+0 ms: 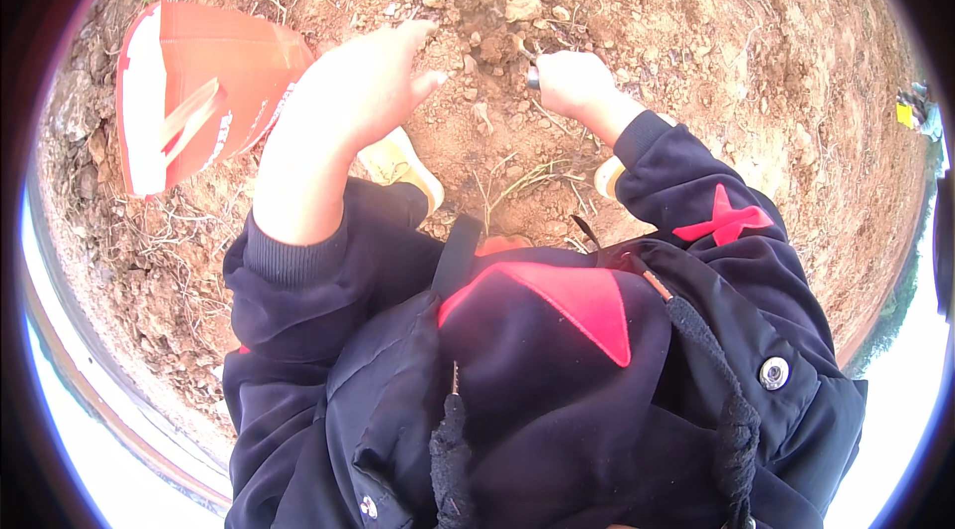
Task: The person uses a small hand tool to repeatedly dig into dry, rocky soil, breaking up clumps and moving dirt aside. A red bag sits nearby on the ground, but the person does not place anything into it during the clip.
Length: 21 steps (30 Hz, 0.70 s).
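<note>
My left hand (370, 82) is over the soil with thumb and fingers apart, holding nothing that I can see. Its forearm partly covers the side of an orange-red bag (234, 62), which has a white edge and a pale strap. My right hand (580, 84) is closed around the handle of a small hand tool (533, 78); a dark end and a thin curved part show past the fist. Most of that tool is hidden by the hand or too bright to make out. Loose, darker soil (493, 44) with clods lies between the hands.
Brown earth (696, 42) with stones, dry roots and stalks spreads all around. A pale shoe (400, 167) is under my left forearm, and the other shoe (609, 177) shows beside my right sleeve. Small yellow and blue things (905, 115) lie at the far right.
</note>
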Motion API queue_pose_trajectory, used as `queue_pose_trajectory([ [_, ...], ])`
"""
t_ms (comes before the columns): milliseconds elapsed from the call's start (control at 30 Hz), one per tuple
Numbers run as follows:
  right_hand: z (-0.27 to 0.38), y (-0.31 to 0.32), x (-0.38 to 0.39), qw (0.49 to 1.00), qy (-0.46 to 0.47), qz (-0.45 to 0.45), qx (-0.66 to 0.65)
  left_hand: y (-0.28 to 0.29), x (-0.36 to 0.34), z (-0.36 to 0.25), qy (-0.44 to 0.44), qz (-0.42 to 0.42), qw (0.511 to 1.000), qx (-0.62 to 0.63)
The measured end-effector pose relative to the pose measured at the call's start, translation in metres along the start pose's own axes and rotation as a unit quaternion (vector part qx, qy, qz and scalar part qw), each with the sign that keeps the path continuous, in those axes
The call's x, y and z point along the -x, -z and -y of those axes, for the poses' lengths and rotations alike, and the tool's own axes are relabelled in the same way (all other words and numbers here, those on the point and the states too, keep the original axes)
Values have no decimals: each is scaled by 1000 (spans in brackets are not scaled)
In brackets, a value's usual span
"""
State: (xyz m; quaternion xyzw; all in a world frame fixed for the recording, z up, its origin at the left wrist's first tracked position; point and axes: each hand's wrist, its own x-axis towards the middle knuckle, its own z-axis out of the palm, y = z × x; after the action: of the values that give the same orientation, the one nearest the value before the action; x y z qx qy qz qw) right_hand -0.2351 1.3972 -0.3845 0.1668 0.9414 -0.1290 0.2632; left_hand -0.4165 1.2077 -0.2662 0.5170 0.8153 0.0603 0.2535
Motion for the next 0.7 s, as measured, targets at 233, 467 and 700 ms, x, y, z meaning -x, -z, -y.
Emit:
queue_pose_trajectory([
  [233, -32, -33, -27, 998, -11, 36, -47, 2, -36, 6, 31, 113, 993, -19],
  [467, -118, -125, 4, 988, -71, 18, -137, -4, -73, 5, -11, 74, 997, 17],
  [700, -114, -181, 0, 967, -81, 1, -242, -10, -52, 6, 23, 136, 990, -2],
])
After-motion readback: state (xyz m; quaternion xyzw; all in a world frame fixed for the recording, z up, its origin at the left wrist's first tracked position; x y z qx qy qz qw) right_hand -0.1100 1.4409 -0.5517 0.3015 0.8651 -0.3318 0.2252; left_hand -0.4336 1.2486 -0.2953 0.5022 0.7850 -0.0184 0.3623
